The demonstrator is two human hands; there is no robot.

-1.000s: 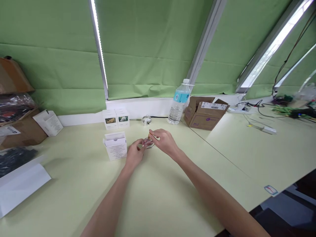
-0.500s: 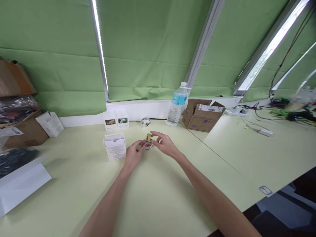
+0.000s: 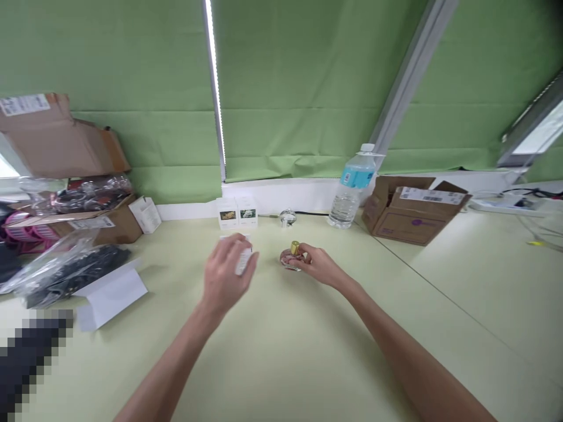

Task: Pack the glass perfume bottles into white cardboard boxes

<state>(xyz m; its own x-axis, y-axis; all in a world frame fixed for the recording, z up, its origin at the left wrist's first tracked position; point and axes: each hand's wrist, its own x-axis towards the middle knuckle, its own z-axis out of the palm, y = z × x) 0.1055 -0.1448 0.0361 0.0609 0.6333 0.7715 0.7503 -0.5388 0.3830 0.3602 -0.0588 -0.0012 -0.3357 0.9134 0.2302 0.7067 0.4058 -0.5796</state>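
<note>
On the table stands a small perfume bottle (image 3: 287, 258) of clear glass with a pinkish body and a gold neck. My right hand (image 3: 322, 265) grips its right side with thumb and fingers. To the left, my left hand (image 3: 226, 272) is raised in front of a white carton (image 3: 243, 261) and hides most of it. Its thumb stands apart from the loosely bent fingers, and the hand is a little blurred. Behind the bottle lies a clear, shiny round cap (image 3: 288, 218).
White cartons with flower pictures (image 3: 238, 214) stand at the back. A water bottle (image 3: 352, 187) and an opened cardboard box (image 3: 413, 214) are to the right. At left are stacked boxes (image 3: 65, 143), plastic-wrapped dark goods (image 3: 79, 269) and a folded white sheet (image 3: 112, 294).
My left hand has left the perfume bottle and moved left to the white carton. My right hand stays at the bottle, now gripping it. The view has swung left.
</note>
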